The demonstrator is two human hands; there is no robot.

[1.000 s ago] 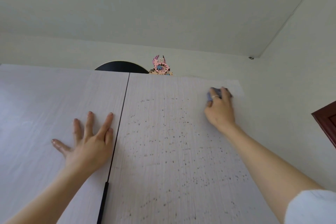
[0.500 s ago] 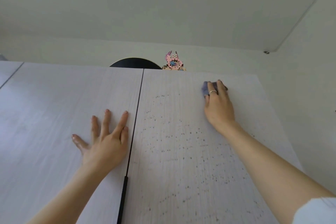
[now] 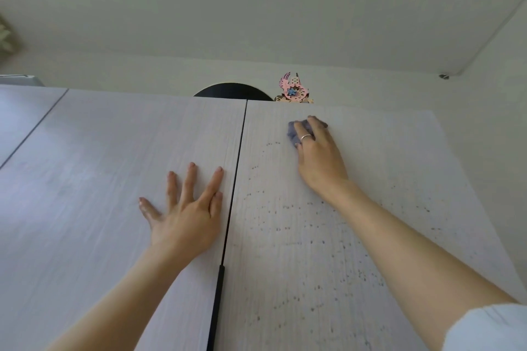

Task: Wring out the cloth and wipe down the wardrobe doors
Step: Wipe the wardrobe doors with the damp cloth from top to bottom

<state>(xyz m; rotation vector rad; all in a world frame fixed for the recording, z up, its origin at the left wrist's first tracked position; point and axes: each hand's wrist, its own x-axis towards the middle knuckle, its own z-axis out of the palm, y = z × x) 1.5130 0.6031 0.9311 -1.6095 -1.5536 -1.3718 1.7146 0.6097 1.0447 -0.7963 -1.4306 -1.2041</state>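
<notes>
Two pale wood-grain wardrobe doors fill the view, seen from below. The right door [image 3: 328,251] is dotted with small dark droplets. Near its top, my right hand [image 3: 316,154], with a ring on one finger, presses a small bunched grey-blue cloth [image 3: 295,132] flat against it. My left hand [image 3: 185,208] lies flat with fingers spread on the left door [image 3: 99,179], just beside the dark gap between the doors.
A black vertical handle [image 3: 217,302] runs along the gap low down. On top of the wardrobe sit a black round object [image 3: 232,91] and a pink ornament [image 3: 293,90]. A third door [image 3: 17,117] shows at far left. Ceiling and white walls lie above and right.
My right hand has slid the cloth leftward along the top of the right door. The view has swung so the doors appear further right; my left hand stays planted.
</notes>
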